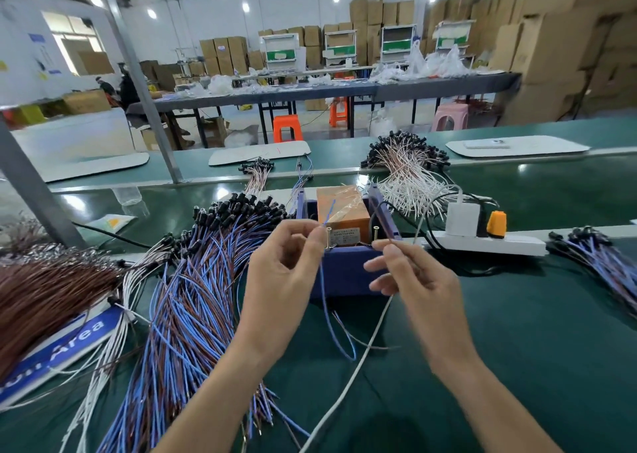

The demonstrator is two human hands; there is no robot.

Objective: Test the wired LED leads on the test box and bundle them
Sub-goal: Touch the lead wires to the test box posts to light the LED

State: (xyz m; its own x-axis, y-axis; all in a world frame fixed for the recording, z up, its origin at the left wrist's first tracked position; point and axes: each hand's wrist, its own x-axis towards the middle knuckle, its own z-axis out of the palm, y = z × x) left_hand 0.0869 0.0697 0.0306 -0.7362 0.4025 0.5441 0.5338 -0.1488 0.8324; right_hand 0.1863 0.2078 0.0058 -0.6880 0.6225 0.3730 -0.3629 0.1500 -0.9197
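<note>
LED lead (322, 289), a thin blue wire, is hanging right in the middle between the two hands, its upper end poking up over the orange block of the test box (344, 270) and its lower part looping down onto the green table (517, 349) toward the person. The left hand (286, 270) is pinching it between thumb and forefinger just beside the left brass post (328, 237), the other fingers curling loosely in. The right hand (410, 280) is pinching a dark strand (385, 226) near the right brass post (374, 233), its lower fingers spreading outward; motion blur is making it impossible to tell whether that strand belongs to the same lead. The box is sitting directly behind both sets of fingertips, almost touching them. To the left, a big pile of blue and brown leads (193, 297) is crowding in close beside the left forearm, with a brown bundle (44, 290) farther out. A white cable (362, 359) is running under the right wrist toward the near edge. On the right, a power strip (482, 242) is lying just beside the box, and bare green surface is stretching between the right arm and another bundle (603, 263) at the far right.
</note>
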